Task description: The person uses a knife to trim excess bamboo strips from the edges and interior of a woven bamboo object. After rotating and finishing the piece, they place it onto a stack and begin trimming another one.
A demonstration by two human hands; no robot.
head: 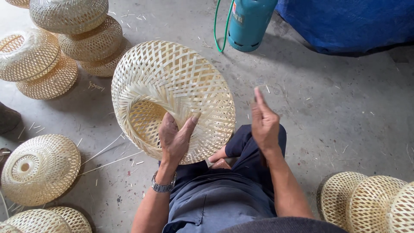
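Over the seated person's lap, the left hand (174,137) grips a woven bamboo lampshade (172,99), thumb pressed on the outer weave and the remaining fingers hooked out of sight inside the rim opening. The shade is held tilted, its open mouth facing lower left, its lower edge just above the knees; a metal wristwatch (163,185) sits on that wrist. The right hand (264,123) is raised just beside the shade, apart from it, fingers drawn together and pointing up; a very thin strip seems pinched at the fingertips, but it is too fine to confirm. The person's dark blue trousers (215,198) fill the lower centre, and a foot under the shade is largely hidden. On the grey concrete floor (336,108) lie scattered bamboo slivers. A stack of finished shades (73,39) stands upper left, partly cut off by the frame edge; another shade (39,168) lies lower left, and more shades (371,200) are cropped at lower right. A teal gas cylinder (250,21) with a green hose (217,30) is cut off at the top, beside a blue tarpaulin (349,21).
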